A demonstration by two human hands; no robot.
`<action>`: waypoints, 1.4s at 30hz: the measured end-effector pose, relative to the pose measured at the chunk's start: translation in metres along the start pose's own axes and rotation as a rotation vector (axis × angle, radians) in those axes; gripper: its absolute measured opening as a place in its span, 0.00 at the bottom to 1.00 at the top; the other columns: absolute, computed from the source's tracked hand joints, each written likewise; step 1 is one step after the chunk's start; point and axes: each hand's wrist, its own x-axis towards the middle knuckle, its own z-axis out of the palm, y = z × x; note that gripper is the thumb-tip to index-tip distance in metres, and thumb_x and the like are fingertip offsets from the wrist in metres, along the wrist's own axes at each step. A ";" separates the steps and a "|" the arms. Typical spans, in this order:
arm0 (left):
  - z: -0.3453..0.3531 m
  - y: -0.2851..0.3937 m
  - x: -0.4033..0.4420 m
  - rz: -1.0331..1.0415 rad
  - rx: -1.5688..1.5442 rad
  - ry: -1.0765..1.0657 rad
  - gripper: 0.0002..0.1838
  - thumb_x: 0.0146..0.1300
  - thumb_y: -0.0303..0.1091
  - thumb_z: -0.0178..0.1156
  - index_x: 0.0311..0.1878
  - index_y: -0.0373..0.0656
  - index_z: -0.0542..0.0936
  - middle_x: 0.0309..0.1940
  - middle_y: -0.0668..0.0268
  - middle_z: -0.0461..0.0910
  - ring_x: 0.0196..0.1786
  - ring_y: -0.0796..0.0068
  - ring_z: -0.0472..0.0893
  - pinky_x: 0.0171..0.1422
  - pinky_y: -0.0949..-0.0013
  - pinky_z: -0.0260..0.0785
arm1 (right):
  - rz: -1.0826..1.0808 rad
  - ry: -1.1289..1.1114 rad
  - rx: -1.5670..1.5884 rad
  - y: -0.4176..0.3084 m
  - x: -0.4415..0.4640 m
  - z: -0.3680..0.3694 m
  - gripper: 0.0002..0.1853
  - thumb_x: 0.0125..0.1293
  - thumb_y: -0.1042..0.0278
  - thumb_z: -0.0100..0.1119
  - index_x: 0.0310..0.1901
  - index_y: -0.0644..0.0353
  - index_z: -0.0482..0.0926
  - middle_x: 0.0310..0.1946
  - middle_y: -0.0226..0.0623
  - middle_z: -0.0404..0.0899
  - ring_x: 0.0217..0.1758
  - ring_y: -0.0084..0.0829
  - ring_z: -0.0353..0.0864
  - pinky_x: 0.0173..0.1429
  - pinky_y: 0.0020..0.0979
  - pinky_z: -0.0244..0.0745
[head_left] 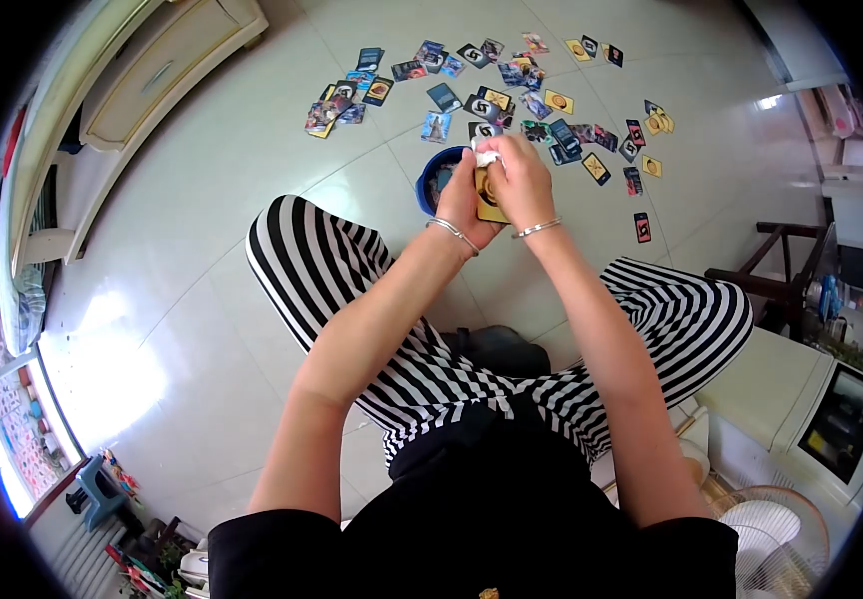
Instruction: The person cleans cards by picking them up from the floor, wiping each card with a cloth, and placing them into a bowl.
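My left hand is wrapped round a yellow card with a dark border, held low in front of me. My right hand is closed on a crumpled white tissue over the top part of the card. Just left of my hands, partly hidden by them, a blue bowl stands on the floor with something greyish inside. Silver bracelets are on both wrists. Beyond my hands, many cards lie scattered on the tiles, some overlapping.
A cream cabinet stands at the upper left. At the right are a dark wooden stool, a white appliance and a fan. My crossed legs in striped trousers frame the floor near the bowl.
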 end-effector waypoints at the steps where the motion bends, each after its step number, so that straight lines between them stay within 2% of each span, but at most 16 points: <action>1: 0.002 0.001 -0.002 0.008 -0.017 -0.009 0.22 0.70 0.54 0.35 0.48 0.49 0.73 0.46 0.65 0.77 0.49 0.66 0.76 0.56 0.59 0.69 | -0.002 -0.026 0.030 -0.003 0.004 0.001 0.08 0.54 0.79 0.52 0.36 0.58 0.75 0.35 0.37 0.76 0.40 0.41 0.76 0.41 0.38 0.72; 6: -0.002 0.016 0.003 0.121 -0.053 0.063 0.21 0.70 0.52 0.38 0.51 0.46 0.70 0.47 0.61 0.75 0.46 0.63 0.77 0.51 0.56 0.71 | -0.052 -0.187 0.156 -0.021 -0.029 -0.015 0.09 0.53 0.82 0.52 0.35 0.59 0.75 0.33 0.40 0.75 0.39 0.43 0.76 0.41 0.37 0.72; 8: -0.003 0.018 0.002 0.151 -0.039 0.073 0.21 0.70 0.51 0.39 0.52 0.44 0.69 0.47 0.59 0.75 0.47 0.62 0.77 0.50 0.57 0.72 | -0.040 -0.215 0.192 -0.014 -0.047 -0.029 0.10 0.55 0.82 0.51 0.37 0.59 0.76 0.33 0.36 0.77 0.37 0.37 0.78 0.39 0.32 0.73; 10: 0.004 0.019 -0.002 0.193 0.028 0.057 0.22 0.71 0.50 0.39 0.52 0.41 0.69 0.44 0.59 0.77 0.46 0.61 0.78 0.48 0.57 0.73 | 0.498 -0.299 0.592 -0.006 -0.055 -0.043 0.10 0.57 0.81 0.53 0.41 0.61 0.76 0.35 0.32 0.78 0.36 0.28 0.79 0.39 0.27 0.73; 11: 0.008 0.018 -0.005 0.207 0.051 0.053 0.19 0.70 0.46 0.45 0.49 0.38 0.71 0.40 0.60 0.78 0.42 0.66 0.80 0.44 0.62 0.76 | 0.499 -0.297 0.593 0.002 -0.055 -0.047 0.10 0.57 0.81 0.53 0.41 0.61 0.76 0.35 0.32 0.78 0.36 0.28 0.79 0.39 0.27 0.73; 13: -0.002 0.018 -0.001 0.179 0.187 0.049 0.17 0.69 0.44 0.47 0.49 0.38 0.72 0.39 0.62 0.79 0.41 0.69 0.81 0.43 0.64 0.77 | 0.868 0.047 1.139 0.012 -0.047 -0.051 0.11 0.59 0.78 0.55 0.45 0.63 0.75 0.37 0.31 0.77 0.36 0.23 0.78 0.38 0.24 0.73; 14: -0.006 0.018 0.001 0.157 0.323 0.045 0.16 0.68 0.42 0.50 0.49 0.39 0.72 0.39 0.63 0.80 0.39 0.71 0.81 0.42 0.67 0.78 | 0.868 0.050 1.138 0.015 -0.047 -0.049 0.11 0.59 0.78 0.55 0.45 0.63 0.75 0.37 0.31 0.77 0.36 0.23 0.78 0.38 0.24 0.73; 16: -0.001 0.006 0.001 0.238 0.373 0.057 0.14 0.65 0.41 0.56 0.47 0.41 0.74 0.34 0.69 0.79 0.34 0.77 0.80 0.37 0.72 0.75 | 0.806 0.023 1.129 0.003 -0.043 -0.041 0.14 0.59 0.77 0.56 0.47 0.67 0.73 0.38 0.34 0.77 0.36 0.22 0.77 0.39 0.23 0.73; 18: 0.002 -0.003 -0.005 0.228 0.577 0.209 0.16 0.64 0.42 0.58 0.48 0.44 0.74 0.34 0.71 0.79 0.36 0.80 0.79 0.37 0.72 0.73 | 0.744 0.024 1.138 -0.016 -0.039 -0.033 0.12 0.59 0.78 0.56 0.46 0.66 0.74 0.37 0.33 0.77 0.36 0.22 0.77 0.40 0.23 0.73; 20: 0.001 -0.004 -0.004 0.197 0.619 0.225 0.18 0.65 0.47 0.54 0.49 0.45 0.73 0.38 0.68 0.78 0.42 0.75 0.79 0.42 0.66 0.72 | 0.571 0.026 0.864 -0.016 -0.036 -0.024 0.09 0.60 0.78 0.54 0.43 0.65 0.76 0.36 0.32 0.77 0.37 0.22 0.77 0.40 0.23 0.72; 21: 0.003 -0.001 -0.004 0.108 0.396 0.153 0.19 0.66 0.50 0.50 0.49 0.45 0.73 0.40 0.66 0.78 0.44 0.72 0.78 0.46 0.62 0.71 | 0.572 0.028 0.867 -0.016 -0.033 -0.020 0.09 0.60 0.78 0.54 0.43 0.65 0.76 0.36 0.32 0.77 0.37 0.22 0.77 0.40 0.23 0.72; 23: 0.003 0.004 -0.011 -0.092 0.087 -0.081 0.25 0.68 0.56 0.39 0.49 0.44 0.72 0.45 0.62 0.76 0.50 0.64 0.76 0.56 0.53 0.67 | 0.184 0.040 0.245 -0.014 -0.029 -0.014 0.08 0.58 0.80 0.53 0.40 0.62 0.76 0.35 0.34 0.78 0.37 0.27 0.78 0.40 0.26 0.72; 27: -0.005 0.007 -0.007 -0.044 -0.018 -0.112 0.21 0.69 0.55 0.40 0.51 0.49 0.68 0.46 0.61 0.76 0.50 0.65 0.75 0.56 0.54 0.69 | -0.066 0.006 0.052 -0.022 -0.026 -0.018 0.09 0.52 0.83 0.53 0.36 0.61 0.76 0.36 0.39 0.77 0.37 0.38 0.78 0.41 0.31 0.73; 32: 0.000 0.011 -0.008 -0.030 0.052 -0.161 0.20 0.71 0.50 0.35 0.53 0.48 0.68 0.50 0.59 0.74 0.55 0.63 0.73 0.56 0.53 0.68 | -0.089 -0.113 0.142 -0.023 -0.043 -0.022 0.11 0.51 0.83 0.54 0.36 0.59 0.76 0.36 0.35 0.77 0.38 0.38 0.78 0.40 0.31 0.74; 38: 0.002 0.005 -0.010 -0.105 -0.013 -0.133 0.22 0.72 0.48 0.35 0.56 0.45 0.69 0.54 0.61 0.73 0.56 0.60 0.73 0.63 0.53 0.62 | -0.219 0.047 -0.175 0.013 0.010 -0.020 0.09 0.51 0.80 0.54 0.35 0.56 0.75 0.32 0.34 0.75 0.37 0.39 0.75 0.39 0.39 0.71; 42: 0.004 0.009 -0.006 -0.022 -0.057 -0.142 0.22 0.71 0.48 0.35 0.56 0.45 0.70 0.54 0.56 0.73 0.58 0.60 0.71 0.65 0.55 0.60 | -0.213 -0.050 -0.057 -0.009 -0.025 -0.019 0.13 0.49 0.85 0.52 0.36 0.58 0.75 0.34 0.35 0.76 0.39 0.40 0.77 0.41 0.36 0.73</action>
